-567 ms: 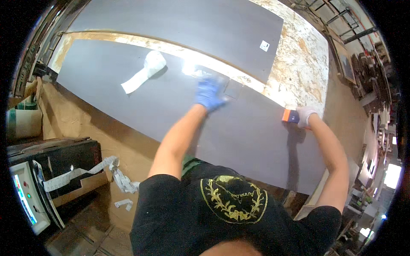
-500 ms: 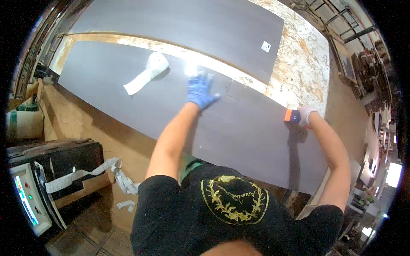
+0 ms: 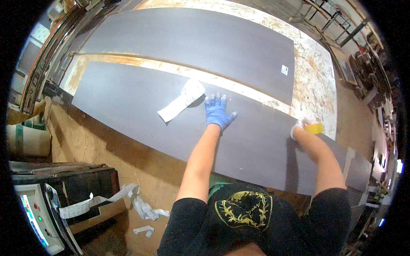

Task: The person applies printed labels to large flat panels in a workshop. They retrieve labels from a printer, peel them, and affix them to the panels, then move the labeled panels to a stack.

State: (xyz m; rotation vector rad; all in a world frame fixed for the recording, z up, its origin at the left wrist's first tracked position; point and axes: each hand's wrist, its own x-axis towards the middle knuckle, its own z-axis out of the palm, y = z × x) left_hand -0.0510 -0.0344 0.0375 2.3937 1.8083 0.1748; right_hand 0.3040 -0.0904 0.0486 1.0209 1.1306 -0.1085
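A long grey panel (image 3: 265, 147) lies across the table in front of me. My left hand (image 3: 218, 113), in a blue glove, rests flat on it with the fingers spread. Just left of those fingers is a roll of white paper labels (image 3: 188, 96), its loose end trailing toward me. At the panel's far edge on the right, my right hand (image 3: 300, 127) wears a pale glove. Its fingers are closed on a small yellow block-shaped thing (image 3: 314, 128), whose kind I cannot make out.
A second grey panel (image 3: 205, 42) with a small white label (image 3: 284, 70) lies beyond the first. Between them runs a strip of the stained white tabletop (image 3: 314, 64). At lower left stands a machine with a lit screen (image 3: 34, 222), a paper strip (image 3: 98, 204) trailing from it.
My view has shifted, so the scene sits lower and further right. My right hand has turned: the held block showed orange and dark blue on its left, and now yellow on its right.
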